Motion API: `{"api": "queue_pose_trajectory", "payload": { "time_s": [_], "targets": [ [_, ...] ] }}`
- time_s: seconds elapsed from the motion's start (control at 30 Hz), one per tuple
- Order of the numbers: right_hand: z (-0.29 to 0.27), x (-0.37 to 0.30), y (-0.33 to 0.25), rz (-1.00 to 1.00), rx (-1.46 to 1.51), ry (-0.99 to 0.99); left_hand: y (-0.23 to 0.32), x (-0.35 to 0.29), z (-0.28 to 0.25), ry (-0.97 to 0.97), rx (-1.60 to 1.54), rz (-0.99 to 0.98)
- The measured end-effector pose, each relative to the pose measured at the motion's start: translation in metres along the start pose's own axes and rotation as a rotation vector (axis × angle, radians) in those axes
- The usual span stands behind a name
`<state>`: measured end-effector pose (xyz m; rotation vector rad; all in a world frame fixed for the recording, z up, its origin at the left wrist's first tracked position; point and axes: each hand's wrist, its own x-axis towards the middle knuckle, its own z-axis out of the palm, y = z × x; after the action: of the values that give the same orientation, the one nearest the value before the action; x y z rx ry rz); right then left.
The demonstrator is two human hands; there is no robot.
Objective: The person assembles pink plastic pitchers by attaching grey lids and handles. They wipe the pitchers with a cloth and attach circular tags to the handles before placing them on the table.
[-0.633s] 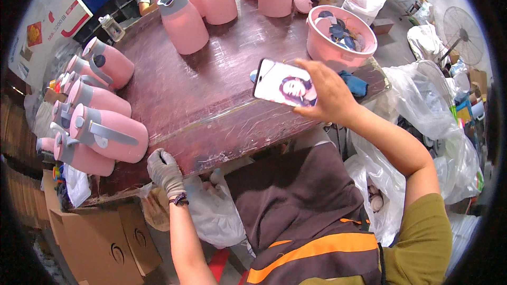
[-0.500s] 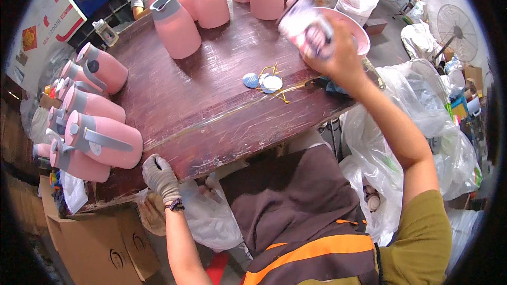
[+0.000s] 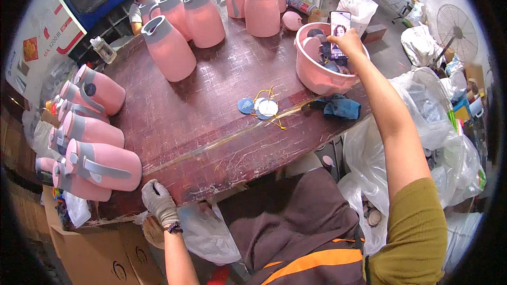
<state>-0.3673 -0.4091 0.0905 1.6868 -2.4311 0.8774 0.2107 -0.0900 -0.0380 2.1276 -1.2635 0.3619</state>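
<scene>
Resting one gloved left hand (image 3: 158,200), holding up one phone (image 3: 341,20)

Curling left fingers at the edge of one table (image 3: 211,171), can't tell how tightly tbh; pinching the phone mid-length in one bare right hand (image 3: 350,43), showing it above and below the fingers, over one pink bucket (image 3: 320,75).

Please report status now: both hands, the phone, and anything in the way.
Gloved left hand at near edge of table. Right hand gripping lit smartphone. Smartphone overlaps pink bucket in view, hiding some contents; contact unclear.
</scene>
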Motion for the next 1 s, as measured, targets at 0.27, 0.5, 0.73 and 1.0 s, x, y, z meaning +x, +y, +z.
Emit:
{"api": "queue_pose_trajectory", "payload": {
  "time_s": [0.27,0.5,0.73,1.0],
  "targets": [
    [-0.008,0.006,0.024,-0.263,-0.141,0.143,0.01,0.002,0.013,-0.033,-0.026,0.006],
    [-0.036,-0.202,0.01,-1.03,0.361,0.023,0.015,0.011,0.004,-0.098,-0.109,0.128],
    [0.029,-0.248,0.052,-0.914,0.533,-0.132,0.176,0.186,0.053,-0.048,0.01,0.839],
    [0.036,-0.252,0.061,-0.997,0.49,-0.019,0.243,0.374,0.105,-0.171,0.486,0.431]
  ]
}}
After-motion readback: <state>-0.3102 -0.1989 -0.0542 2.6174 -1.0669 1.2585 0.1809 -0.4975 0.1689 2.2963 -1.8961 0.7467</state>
